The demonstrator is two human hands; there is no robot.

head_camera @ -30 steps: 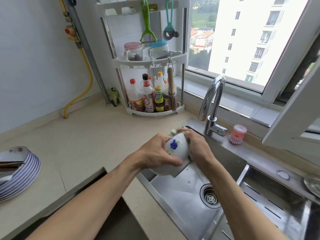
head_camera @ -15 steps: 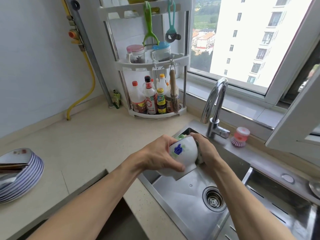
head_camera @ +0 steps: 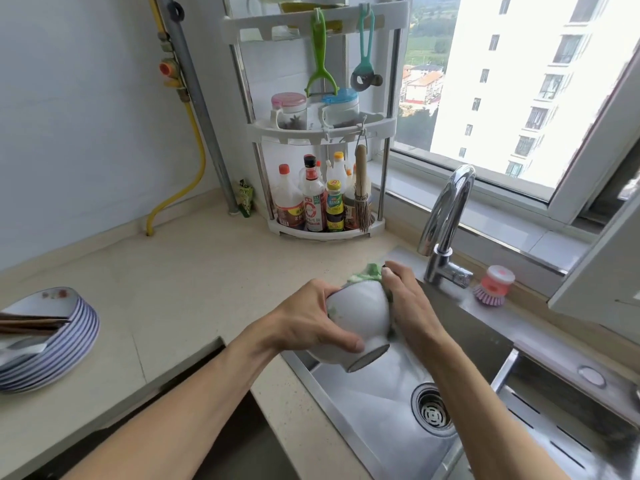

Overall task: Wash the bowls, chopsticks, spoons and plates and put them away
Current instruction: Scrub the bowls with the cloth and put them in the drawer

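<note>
While the left hand [head_camera: 304, 323] grips a white bowl [head_camera: 356, 320] over the sink [head_camera: 374, 410], right hand [head_camera: 412, 306] pressing a green sponge [head_camera: 367, 273] against it, plates [head_camera: 48, 344] far left on the counter [head_camera: 180, 289].

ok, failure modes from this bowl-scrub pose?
1. The left hand holds the white bowl tilted over the sink; if the grip slips, the bowl could drop and chip.
2. Chopsticks lie loose across the stacked plates near the counter edge; a nudge may roll them off.

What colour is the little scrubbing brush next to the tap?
The dish brush is pink on top with purple bristles, seen in the head view.
</note>
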